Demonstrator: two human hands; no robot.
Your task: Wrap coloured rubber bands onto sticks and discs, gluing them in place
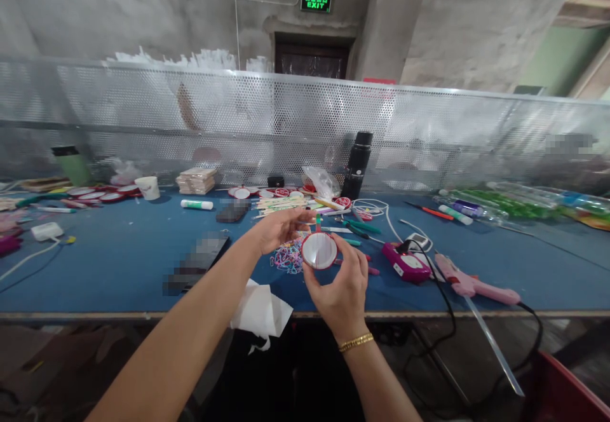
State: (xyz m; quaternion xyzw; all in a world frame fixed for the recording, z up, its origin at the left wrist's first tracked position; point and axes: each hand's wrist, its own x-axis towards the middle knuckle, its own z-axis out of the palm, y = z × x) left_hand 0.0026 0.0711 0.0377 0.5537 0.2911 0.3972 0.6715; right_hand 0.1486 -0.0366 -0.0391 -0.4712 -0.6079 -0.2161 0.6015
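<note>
My right hand [339, 288] grips a small round white disc with a red rim [319, 250], held up above the near edge of the blue table [124, 263]. My left hand [279, 226] reaches in from the left and pinches the top of the disc, near a thin stick whose green and red end shows above the rim. A gold bracelet [356, 342] circles my right wrist. Under the hands lies a heap of small coloured rubber bands [286, 259].
A pink glue gun [469, 284] with a black cord lies at right, a pink device [406, 263] beside it. White paper [261, 313] hangs off the front edge. A black flask [357, 165], sticks, pliers, more red-rimmed discs [102, 193] and a perforated metal screen [429, 136] stand behind.
</note>
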